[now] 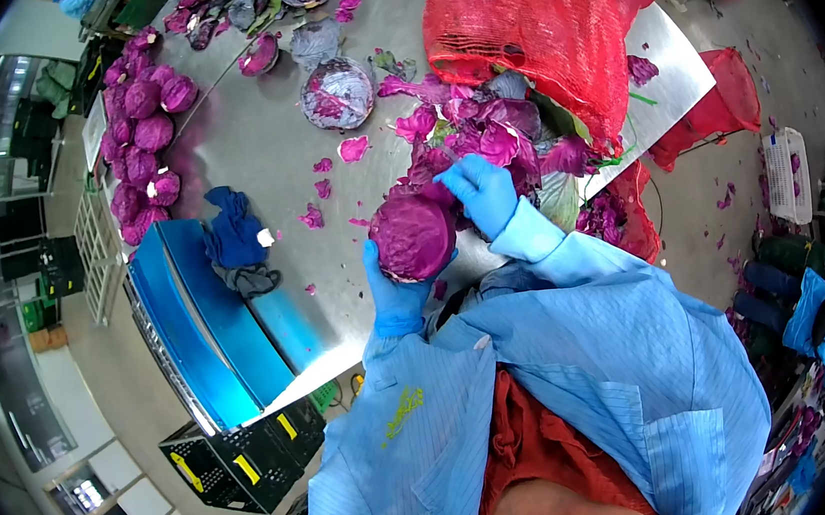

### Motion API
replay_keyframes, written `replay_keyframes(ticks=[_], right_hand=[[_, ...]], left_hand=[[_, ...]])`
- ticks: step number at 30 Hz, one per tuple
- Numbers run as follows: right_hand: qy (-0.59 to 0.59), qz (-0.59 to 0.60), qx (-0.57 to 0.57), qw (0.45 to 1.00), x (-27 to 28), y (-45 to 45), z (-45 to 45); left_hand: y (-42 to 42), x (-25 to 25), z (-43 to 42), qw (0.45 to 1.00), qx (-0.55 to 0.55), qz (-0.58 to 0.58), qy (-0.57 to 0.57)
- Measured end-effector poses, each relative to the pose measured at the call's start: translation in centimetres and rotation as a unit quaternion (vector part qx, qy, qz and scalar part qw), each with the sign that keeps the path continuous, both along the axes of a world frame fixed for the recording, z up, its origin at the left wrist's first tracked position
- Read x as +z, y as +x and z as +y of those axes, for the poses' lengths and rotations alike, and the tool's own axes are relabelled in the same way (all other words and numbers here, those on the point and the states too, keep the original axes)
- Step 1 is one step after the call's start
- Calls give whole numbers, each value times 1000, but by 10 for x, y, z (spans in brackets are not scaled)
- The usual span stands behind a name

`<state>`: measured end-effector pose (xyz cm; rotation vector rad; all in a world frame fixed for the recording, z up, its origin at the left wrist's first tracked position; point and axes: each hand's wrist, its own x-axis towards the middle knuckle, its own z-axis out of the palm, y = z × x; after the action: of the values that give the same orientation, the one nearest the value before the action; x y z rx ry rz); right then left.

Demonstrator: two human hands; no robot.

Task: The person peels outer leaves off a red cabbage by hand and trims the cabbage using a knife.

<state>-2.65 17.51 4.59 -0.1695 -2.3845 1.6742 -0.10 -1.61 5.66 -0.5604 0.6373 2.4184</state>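
Observation:
My left hand [397, 299], in a blue glove, cups a round red cabbage [413, 237] from below and the left. The cabbage is smooth and purple, held near the table's front edge. My right hand [484, 196], also gloved in blue, is just right of the cabbage with its fingers curled closed. What it holds, if anything, I cannot make out. Beyond the right hand lies a pile of loose purple cabbage leaves [496, 138]. A red mesh sack [549, 22] stands behind that pile.
Peeled red cabbages [143, 100] line the table's left side. An untrimmed greyish cabbage [338, 93] lies mid-table. A blue metal box [208, 324] and a dark blue cloth [233, 221] are left. Black crates [242, 456] stand below; a white basket [787, 176] is on the floor right.

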Motion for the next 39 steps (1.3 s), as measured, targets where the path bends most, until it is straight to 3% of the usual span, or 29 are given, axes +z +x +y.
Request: replay_keyframes(ticks=[4, 7, 10, 11, 13, 15, 16, 19, 23, 26, 29, 32, 35, 39], right_hand=[[-56, -59, -91, 993, -30, -14, 27], [-24, -54, -89, 994, -33, -15, 38], [13, 26, -45, 999, -28, -9, 26], [14, -90, 47, 995, -13, -1, 28], [-62, -130, 169, 975, -31, 8, 13], [46, -44, 289, 955, -34, 13, 5], [47, -54, 331, 941, -29, 16, 1], [133, -82, 304, 940, -31, 19, -5], [206, -101, 274, 934, -23, 22, -8], [209, -79, 243, 944, -39, 24, -12], [198, -59, 223, 953, -45, 25, -16], [131, -7, 216, 968, -65, 26, -25], [123, 48, 181, 975, -51, 26, -33], [146, 26, 205, 967, -40, 20, -31]], left_hand=[[4, -7, -7, 999, -1, 28, -44], [-3, -34, -26, 967, -42, 157, -196], [-12, -39, -35, 846, -132, 308, -415], [-15, -39, -35, 809, -158, 345, -449], [-20, -39, -33, 725, -207, 413, -511], [-27, -41, -34, 723, -224, 425, -497], [-27, -43, -35, 723, -232, 429, -490], [-30, -57, -39, 718, -217, 426, -506], [-21, -50, -33, 806, -139, 351, -455], [-10, -67, -30, 781, -47, 368, -504], [6, -96, -32, 787, 13, 304, -537], [11, -74, -21, 885, -12, 204, -419], [14, -79, -21, 883, 7, 213, -418], [16, -75, -13, 875, 34, 193, -444]])
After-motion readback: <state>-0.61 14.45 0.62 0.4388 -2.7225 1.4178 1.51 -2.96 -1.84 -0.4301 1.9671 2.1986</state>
